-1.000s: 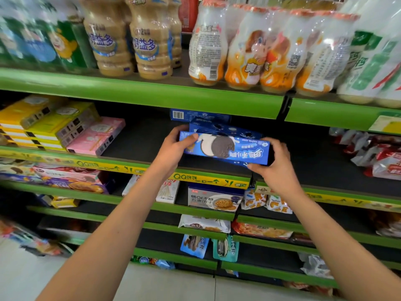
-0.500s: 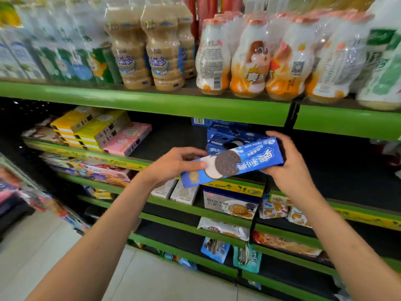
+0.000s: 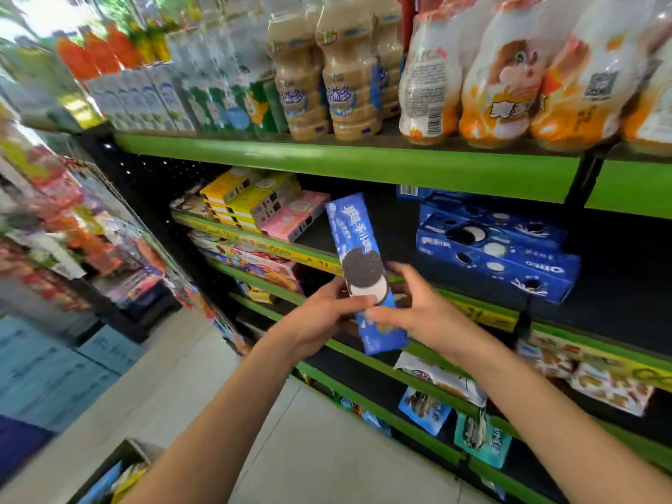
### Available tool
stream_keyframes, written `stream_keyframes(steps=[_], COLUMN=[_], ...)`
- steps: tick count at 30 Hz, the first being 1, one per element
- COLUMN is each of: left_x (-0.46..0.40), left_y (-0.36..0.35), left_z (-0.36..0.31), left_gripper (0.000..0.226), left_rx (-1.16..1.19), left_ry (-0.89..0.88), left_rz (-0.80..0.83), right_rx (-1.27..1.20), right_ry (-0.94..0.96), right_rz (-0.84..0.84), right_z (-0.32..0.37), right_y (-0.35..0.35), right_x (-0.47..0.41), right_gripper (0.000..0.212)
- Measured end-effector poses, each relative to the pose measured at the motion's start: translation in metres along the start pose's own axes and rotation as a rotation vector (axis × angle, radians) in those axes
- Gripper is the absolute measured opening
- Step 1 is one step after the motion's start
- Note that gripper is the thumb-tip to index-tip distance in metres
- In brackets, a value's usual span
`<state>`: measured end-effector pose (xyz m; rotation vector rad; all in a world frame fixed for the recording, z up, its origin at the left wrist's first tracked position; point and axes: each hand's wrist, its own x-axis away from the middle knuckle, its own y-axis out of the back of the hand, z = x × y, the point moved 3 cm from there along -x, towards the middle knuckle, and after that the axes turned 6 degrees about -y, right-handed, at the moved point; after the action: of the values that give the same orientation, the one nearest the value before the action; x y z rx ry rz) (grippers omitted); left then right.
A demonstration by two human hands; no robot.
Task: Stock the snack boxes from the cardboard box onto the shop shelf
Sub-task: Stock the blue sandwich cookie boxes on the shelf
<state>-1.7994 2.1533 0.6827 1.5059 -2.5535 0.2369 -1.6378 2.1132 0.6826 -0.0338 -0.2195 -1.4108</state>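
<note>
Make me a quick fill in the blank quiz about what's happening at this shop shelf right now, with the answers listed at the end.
1. Both the left hand and the right hand hold one ____ cookie box.
2. The held box stands roughly ____, not flat.
3. The pink box lies beside a stack of ____ boxes.
4. The shelf edges are painted ____.

Answers: blue; upright; yellow; green

left hand point(image 3: 323, 314), right hand point(image 3: 418, 311), fingers curled, gripping

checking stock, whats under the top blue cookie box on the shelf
Another blue cookie box lies under the top blue box; behind them a blue carton peeks out. Anything further back is hidden.
</note>
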Motion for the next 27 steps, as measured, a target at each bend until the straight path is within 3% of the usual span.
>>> stream_keyframes(steps=[3,8,13,18,27], left_x=[0.003,0.003,-0.001,-0.013,-0.047], left_y=[-0.003,0.034,0.092,0.124,0.177], left_z=[0.000,-0.021,-0.046,-0.053,-0.042], left_gripper=[0.054,0.054,0.044,0.035,0.049], left_rx=[0.073,0.256,0.416,0.311,0.157], left_ry=[-0.073,-0.231,-0.351,-0.326,-0.307], left_rz=[-0.028,-0.164,-0.156,-0.098,-0.035], right_rx=[0.044,0.141,0.164,0.100,0.109], right_ry=[0.049,0.119,0.144,0.210,0.218], right_rz=[0.009,0.042,-0.020,-0.162,-0.316], right_z=[0.006,0.033,0.052,0.063,0.064], right_y=[0.001,0.031,0.052,0.046,0.026], right_x=[-0.001,-0.010,-0.027,-0.064,-0.123], right_gripper=[0.082,0.070,0.051,0.041,0.039])
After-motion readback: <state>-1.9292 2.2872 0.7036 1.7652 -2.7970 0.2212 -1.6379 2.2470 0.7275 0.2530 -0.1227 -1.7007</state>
